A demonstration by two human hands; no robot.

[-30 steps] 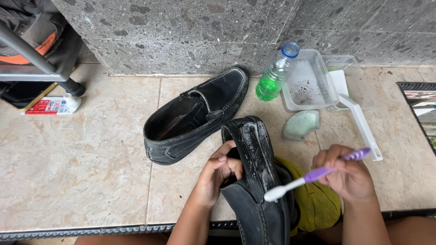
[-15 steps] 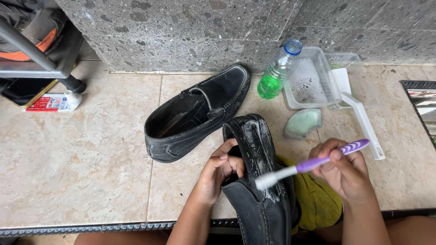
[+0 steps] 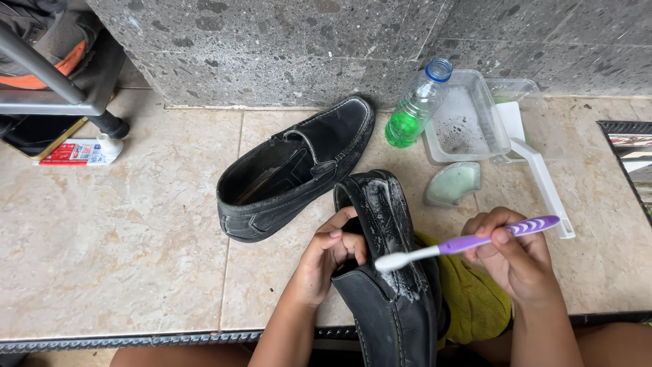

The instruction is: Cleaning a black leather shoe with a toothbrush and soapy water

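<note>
You are in the middle of scrubbing a shoe: your left hand [image 3: 324, 261] is curled shut on the black loafer [image 3: 387, 272] at the collar, fingers hooked into the opening, holding it propped against your lap with its toe pointing away from you, while your right hand [image 3: 513, 255] is closed around the purple handle of a toothbrush [image 3: 468, 241] — thumb on top, white bristle head hovering just at the loafer's right flank, where whitish foam already streaks the leather. The shoe sits near you in the middle of the scene, over a yellow-green cloth [image 3: 472, 299] that shows to its right. Its partner, the second black loafer [image 3: 295, 170], lies farther off and to the left on the tiled floor [image 3: 115, 245], dry-looking and untouched as far as can be seen. Beyond, against the stone wall, stand a plastic bottle of green liquid [image 3: 413, 105] and a clear tub [image 3: 468, 119] with suds in it, and a pale green curved piece, perhaps soap [image 3: 454, 183], lies between tub and shoe. Next, by my reading, calls for bringing the bristles firmly onto the foamed strip and working along the seam — keep the left grip steady so the shoe does not twist under the strokes
</note>
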